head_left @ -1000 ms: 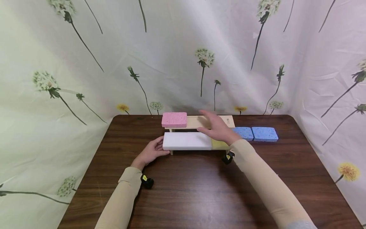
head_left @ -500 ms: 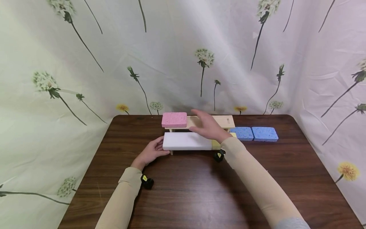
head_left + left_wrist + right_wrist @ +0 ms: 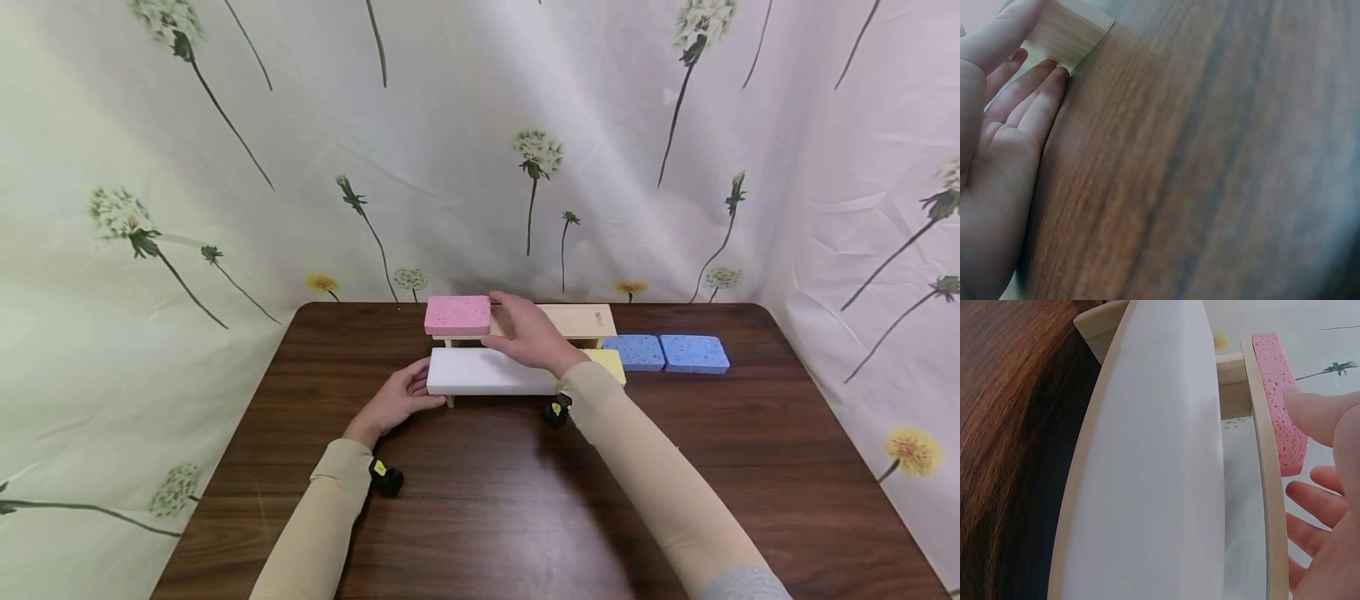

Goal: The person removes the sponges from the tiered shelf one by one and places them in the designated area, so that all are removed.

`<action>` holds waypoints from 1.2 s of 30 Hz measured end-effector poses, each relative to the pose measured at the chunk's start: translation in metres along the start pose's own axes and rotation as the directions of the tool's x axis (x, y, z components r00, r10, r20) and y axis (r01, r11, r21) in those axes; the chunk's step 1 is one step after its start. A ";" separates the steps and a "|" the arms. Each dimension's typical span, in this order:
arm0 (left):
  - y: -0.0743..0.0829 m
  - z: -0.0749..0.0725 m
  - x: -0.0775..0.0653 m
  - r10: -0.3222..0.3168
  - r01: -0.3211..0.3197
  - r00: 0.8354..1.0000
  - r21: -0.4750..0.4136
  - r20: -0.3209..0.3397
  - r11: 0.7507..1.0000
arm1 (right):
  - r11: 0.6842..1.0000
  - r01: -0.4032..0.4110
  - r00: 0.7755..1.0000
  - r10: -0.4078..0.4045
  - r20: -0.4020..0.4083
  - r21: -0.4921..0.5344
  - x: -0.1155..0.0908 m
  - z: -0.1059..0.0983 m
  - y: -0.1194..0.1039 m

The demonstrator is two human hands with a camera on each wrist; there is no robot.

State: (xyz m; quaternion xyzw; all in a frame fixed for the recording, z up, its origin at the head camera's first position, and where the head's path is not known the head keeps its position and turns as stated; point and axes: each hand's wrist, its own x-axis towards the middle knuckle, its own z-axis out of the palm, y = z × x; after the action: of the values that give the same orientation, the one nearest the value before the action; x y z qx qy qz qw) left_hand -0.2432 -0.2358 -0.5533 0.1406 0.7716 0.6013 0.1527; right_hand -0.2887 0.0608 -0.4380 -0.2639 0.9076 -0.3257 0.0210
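A pink sponge (image 3: 458, 315) lies at the left end of the upper shelf of a two-step wooden rack (image 3: 581, 320). The lower step bears a long white block (image 3: 480, 371) and, to its right, a yellow sponge (image 3: 606, 364). At the rack's left end rests my left hand (image 3: 393, 400), and in the left wrist view its fairly straight fingers reach the wooden leg (image 3: 1072, 34). My right hand (image 3: 528, 333) is over the rack beside the pink sponge's right end, thumb and fingers spread; whether it touches the sponge cannot be told.
Two blue sponges (image 3: 696, 353) lie side by side on the dark wooden table (image 3: 480, 500), right of the rack. Behind the table hangs a white cloth (image 3: 450, 167) with dandelion prints.
My right hand has moved left along the upper shelf to the pink sponge, uncovering more of the yellow sponge. The left hand has stayed at the rack's left end.
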 end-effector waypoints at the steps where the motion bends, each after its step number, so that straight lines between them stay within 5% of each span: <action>1: 0.000 0.000 0.000 0.005 -0.005 1.000 0.001 0.001 1.000 | 1.000 0.007 1.000 -0.007 -0.006 -0.011 0.001 0.001 0.000; 22: 0.001 0.003 -0.001 0.010 -0.010 1.000 -0.014 0.001 1.000 | 1.000 0.015 0.999 -0.015 -0.044 -0.009 0.006 0.010 -0.006; 36: 0.003 0.001 -0.001 0.008 -0.008 1.000 -0.018 0.002 1.000 | 0.986 0.058 0.993 -0.073 -0.094 -0.159 0.007 0.017 -0.005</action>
State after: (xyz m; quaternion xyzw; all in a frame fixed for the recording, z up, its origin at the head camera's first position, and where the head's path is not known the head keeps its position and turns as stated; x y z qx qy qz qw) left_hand -0.2415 -0.2343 -0.5504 0.1426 0.7654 0.6087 0.1524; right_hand -0.2894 0.0442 -0.4474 -0.2779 0.9211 -0.2669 -0.0558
